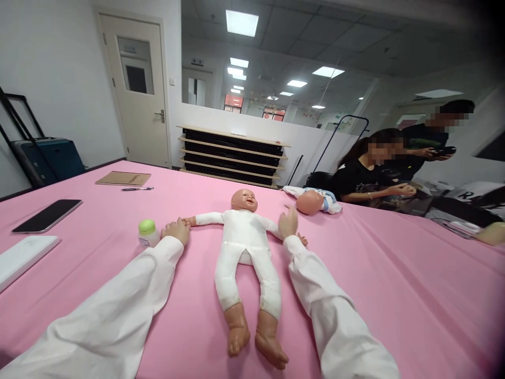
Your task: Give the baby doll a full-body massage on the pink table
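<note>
A baby doll [244,247] in a white suit lies on its back on the pink table cover [394,295], arms spread, bare feet toward me. My left hand [175,230] is curled closed at the doll's outstretched hand, knuckles up. My right hand [288,221] hovers over the doll's other arm with fingers raised and apart, holding nothing. Both my arms wear white sleeves. A small bottle with a green cap [148,233] stands just left of my left hand.
A black phone [47,215], a white flat device [21,256], a brown notebook [123,178] and a pen [137,188] lie at the left. A second doll [311,201] lies farther back. Two people sit and stand at the right. A shelf unit [232,155] and door are behind.
</note>
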Available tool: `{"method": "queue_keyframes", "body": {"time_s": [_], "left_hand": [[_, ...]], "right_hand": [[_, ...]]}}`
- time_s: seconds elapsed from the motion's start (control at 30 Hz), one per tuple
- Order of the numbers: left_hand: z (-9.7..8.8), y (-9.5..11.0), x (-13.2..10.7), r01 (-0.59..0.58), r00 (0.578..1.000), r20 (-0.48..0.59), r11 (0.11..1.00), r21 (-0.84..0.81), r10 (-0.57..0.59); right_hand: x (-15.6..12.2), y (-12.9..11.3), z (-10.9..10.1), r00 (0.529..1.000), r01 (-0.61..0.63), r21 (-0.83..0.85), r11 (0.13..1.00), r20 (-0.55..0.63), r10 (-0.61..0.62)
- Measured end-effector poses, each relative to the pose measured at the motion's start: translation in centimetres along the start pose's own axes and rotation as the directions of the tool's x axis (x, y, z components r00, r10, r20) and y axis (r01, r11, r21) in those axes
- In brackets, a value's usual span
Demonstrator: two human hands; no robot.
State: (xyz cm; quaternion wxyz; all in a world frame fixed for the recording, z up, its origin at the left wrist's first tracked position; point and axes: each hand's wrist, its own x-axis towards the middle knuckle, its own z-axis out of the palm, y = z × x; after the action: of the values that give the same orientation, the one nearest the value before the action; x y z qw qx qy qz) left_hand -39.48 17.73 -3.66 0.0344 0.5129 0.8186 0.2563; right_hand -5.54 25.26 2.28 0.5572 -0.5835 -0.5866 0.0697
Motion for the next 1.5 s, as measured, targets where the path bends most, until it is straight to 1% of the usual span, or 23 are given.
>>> {"method": "queue_keyframes", "body": {"time_s": [0.03, 0.07, 0.1, 0.13, 0.17, 0.23, 0.3, 0.33, 0.4, 0.43, 0.47, 0.53, 0.6, 0.63, 0.8, 0.9, 1.13, 1.23, 1.33, 1.4, 1.43, 1.47, 1.5], "left_hand": [[0.2, -0.2, 0.2, 0.008, 1.0, 0.019, 0.998, -0.07, -0.006], [0.5, -0.4, 0.5, 0.006, 1.0, 0.016, 0.989, -0.15, -0.003], [0.7, -0.4, 0.8, -0.003, 1.0, -0.003, 0.974, -0.228, 0.002], [0.9, -0.4, 1.1, -0.018, 1.0, -0.025, 0.955, -0.297, 0.012], [1.1, -0.4, 1.4, -0.041, 0.999, -0.045, 0.935, -0.351, 0.027], [1.3, -0.2, 2.0, -0.093, 0.995, -0.08, 0.909, -0.405, 0.067], [1.3, 0.1, 2.4, -0.158, 0.985, -0.143, 0.845, -0.511, 0.097], [1.3, 0.3, 2.6, -0.19, 0.978, -0.183, 0.774, -0.604, 0.097], [1.5, 0.9, 3.1, -0.229, 0.968, -0.246, 0.548, -0.805, 0.043], [1.6, 1.2, 3.3, -0.222, 0.968, -0.249, 0.422, -0.879, -0.009], [1.9, 1.7, 3.6, -0.194, 0.972, -0.227, 0.321, -0.927, -0.068], [2.5, 2.7, 4.2, -0.104, 0.976, -0.145, 0.236, -0.966, -0.165], [3.2, 3.9, 4.6, -0.04, 0.975, -0.085, 0.214, -0.976, -0.204], [3.5, 4.5, 4.7, -0.03, 0.977, -0.073, 0.214, -0.976, -0.198], [4.3, 6.3, 4.3, -0.051, 0.991, -0.074, 0.201, -0.978, -0.111], [4.3, 6.2, 4.3, -0.057, 0.992, -0.081, 0.229, -0.972, -0.1], [4.1, 5.6, 4.4, 0.013, 0.983, -0.05, 0.337, -0.941, -0.179], [3.5, 5.3, 3.8, 0.049, 0.978, -0.042, 0.416, -0.908, -0.207], [3.1, 4.3, 3.5, 0.104, 0.965, -0.04, 0.517, -0.849, -0.26], [2.9, 3.5, 3.6, 0.148, 0.953, -0.045, 0.59, -0.794, -0.3], [2.8, 3.1, 3.7, 0.169, 0.948, -0.047, 0.626, -0.762, -0.314], [2.7, 2.8, 3.7, 0.187, 0.945, -0.05, 0.661, -0.727, -0.323], [2.6, 2.6, 3.7, 0.198, 0.945, -0.056, 0.697, -0.689, -0.323]], "right_hand": [[0.2, -2.2, 1.8, 0.997, 0.051, 0.01, 0.999, 0.05, -0.051], [0.2, -4.4, 3.8, 0.982, 0.128, 0.027, 0.991, 0.136, -0.131], [-0.1, -6.5, 5.8, 0.893, 0.301, 0.05, 0.952, 0.336, -0.3], [-0.5, -8.5, 7.8, 0.748, 0.452, 0.091, 0.887, 0.503, -0.433], [-1.1, -10.2, 9.8, 0.678, 0.5, 0.129, 0.856, 0.557, -0.48], [-2.7, -12.7, 13.3, 0.588, 0.536, 0.173, 0.827, 0.626, -0.512], [-4.1, -13.8, 16.0, 0.548, 0.494, 0.201, 0.846, 0.683, -0.482], [-4.8, -13.9, 17.0, 0.52, 0.463, 0.218, 0.859, 0.718, -0.463], [-5.7, -13.6, 18.2, 0.464, 0.372, 0.271, 0.888, 0.774, -0.43], [-6.1, -13.3, 18.5, 0.455, 0.316, 0.296, 0.901, 0.786, -0.418], [-6.4, -13.0, 18.6, 0.468, 0.258, 0.316, 0.913, 0.786, -0.405], [-6.9, -12.7, 18.4, 0.537, 0.153, 0.333, 0.93, 0.762, -0.361], [-7.2, -12.7, 17.9, 0.614, 0.106, 0.323, 0.941, 0.722, -0.317], [-7.3, -12.8, 17.6, 0.638, 0.097, 0.314, 0.944, 0.709, -0.301], [-7.1, -13.4, 16.8, 0.698, 0.055, 0.278, 0.959, 0.676, -0.236], [-7.2, -13.6, 16.7, 0.707, 0.032, 0.268, 0.963, 0.675, -0.212], [-8.1, -14.1, 16.4, 0.698, 0.002, 0.248, 0.969, 0.693, -0.179], [-8.2, -14.2, 16.8, 0.687, -0.01, 0.225, 0.974, 0.71, -0.157], [-8.0, -14.4, 17.3, 0.666, -0.028, 0.192, 0.981, 0.735, -0.124], [-7.9, -14.7, 16.6, 0.657, -0.045, 0.163, 0.986, 0.748, -0.094], [-8.0, -15.0, 15.6, 0.638, -0.023, 0.168, 0.985, 0.761, -0.115], [-8.2, -15.2, 14.1, 0.6, 0.028, 0.201, 0.979, 0.781, -0.177], [-8.7, -15.4, 12.1, 0.531, 0.099, 0.256, 0.962, 0.804, -0.268]]}}
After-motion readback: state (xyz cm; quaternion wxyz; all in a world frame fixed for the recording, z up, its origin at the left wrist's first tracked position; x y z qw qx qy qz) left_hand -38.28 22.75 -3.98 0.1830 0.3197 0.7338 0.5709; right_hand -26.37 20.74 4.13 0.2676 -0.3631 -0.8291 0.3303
